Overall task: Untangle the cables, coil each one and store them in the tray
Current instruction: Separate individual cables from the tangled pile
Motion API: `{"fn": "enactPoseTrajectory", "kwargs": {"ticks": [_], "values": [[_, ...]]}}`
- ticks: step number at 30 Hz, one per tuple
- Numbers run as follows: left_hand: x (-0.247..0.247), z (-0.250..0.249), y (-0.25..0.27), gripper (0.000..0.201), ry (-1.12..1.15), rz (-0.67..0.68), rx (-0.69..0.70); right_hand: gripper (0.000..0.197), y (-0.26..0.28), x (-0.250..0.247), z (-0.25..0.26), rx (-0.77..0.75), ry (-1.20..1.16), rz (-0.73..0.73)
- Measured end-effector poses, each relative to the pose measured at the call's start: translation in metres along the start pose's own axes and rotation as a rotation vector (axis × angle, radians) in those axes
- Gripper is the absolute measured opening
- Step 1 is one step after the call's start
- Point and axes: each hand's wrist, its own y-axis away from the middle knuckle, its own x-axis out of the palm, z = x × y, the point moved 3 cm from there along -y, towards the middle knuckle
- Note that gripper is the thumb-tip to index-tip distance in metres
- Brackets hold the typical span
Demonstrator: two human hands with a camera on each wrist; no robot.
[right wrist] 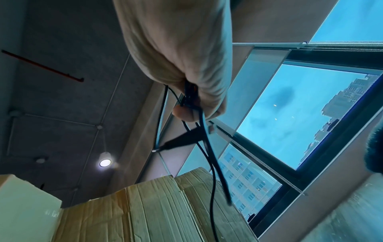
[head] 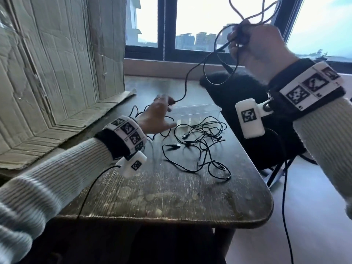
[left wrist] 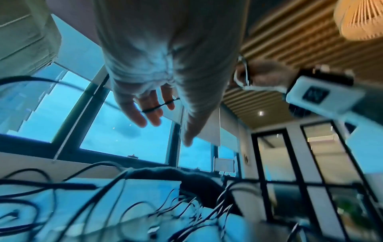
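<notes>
My right hand point(head: 245, 42) is raised high at the right in front of the window and grips a bunch of black cable loops point(right wrist: 187, 96) in its fist. One strand of that black cable point(head: 190, 73) hangs down to my left hand point(head: 161, 113), which hovers low over the table by the clear plastic tray point(head: 211, 108). In the left wrist view the strand point(left wrist: 157, 107) crosses the straight, spread fingers point(left wrist: 154, 114). A loose tangle of thin black cables point(head: 202, 136) lies on the dark wooden table point(head: 171, 197), partly over the tray's near edge.
Flattened cardboard point(head: 57, 73) leans at the left and overlaps the table's back left. A chair with a black fuzzy garment point(head: 238, 96) stands against the table's right edge. The window sill point(head: 162, 67) runs behind the table.
</notes>
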Motion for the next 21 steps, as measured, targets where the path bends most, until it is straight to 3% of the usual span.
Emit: {"fn": "enactPoseTrajectory", "kwargs": {"ticks": [4,5,10,13,16,18,21], "values": [[0.013,0.034,-0.002,0.019,-0.150,0.155,-0.069,0.030,0.002,0.001,0.010,0.022,-0.139,-0.013],[0.011,0.041,-0.002,0.016,-0.157,0.166,-0.091,0.031,0.003,0.001,0.011,0.007,-0.135,-0.033],[-0.006,0.095,-0.001,0.022,-0.421,0.238,-0.254,0.014,0.000,-0.009,0.026,-0.063,-0.155,-0.107],[-0.016,0.127,0.006,0.027,-0.458,0.301,-0.393,0.020,-0.005,-0.024,0.038,-0.135,-0.184,-0.162],[-0.023,0.135,0.009,0.031,-0.516,0.334,-0.434,0.027,-0.005,-0.036,0.042,-0.138,-0.234,-0.179],[-0.031,0.126,0.009,0.031,-0.639,0.289,-0.443,0.028,-0.008,-0.039,0.039,-0.108,-0.161,-0.189],[-0.029,0.094,0.003,0.036,-0.665,0.043,-0.306,0.023,-0.010,-0.034,0.030,-0.043,-0.111,-0.198]]}}
